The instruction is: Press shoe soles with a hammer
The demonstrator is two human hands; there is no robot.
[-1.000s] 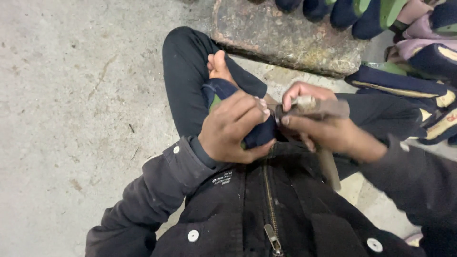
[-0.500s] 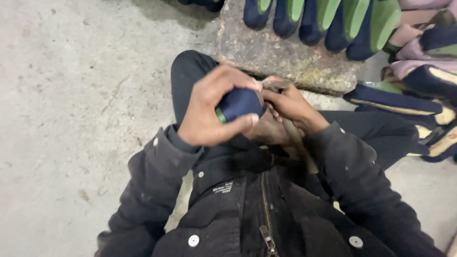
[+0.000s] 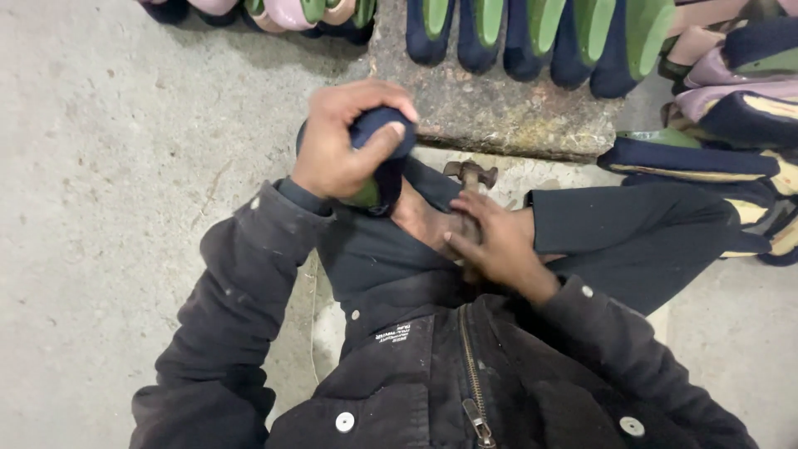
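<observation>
The left hand [image 3: 337,141] wraps a navy shoe [image 3: 378,158] with a green sole edge, its grip closed round the shoe, held above the lap just in front of a stone slab [image 3: 499,108]. The shoe's long axis runs roughly up and down in view, toe end away from the body. The right hand [image 3: 490,241] closes its grip on a hammer [image 3: 470,175], head pointing toward the slab, handle running back under the palm. More shoes [image 3: 540,33] line the slab's far edge.
</observation>
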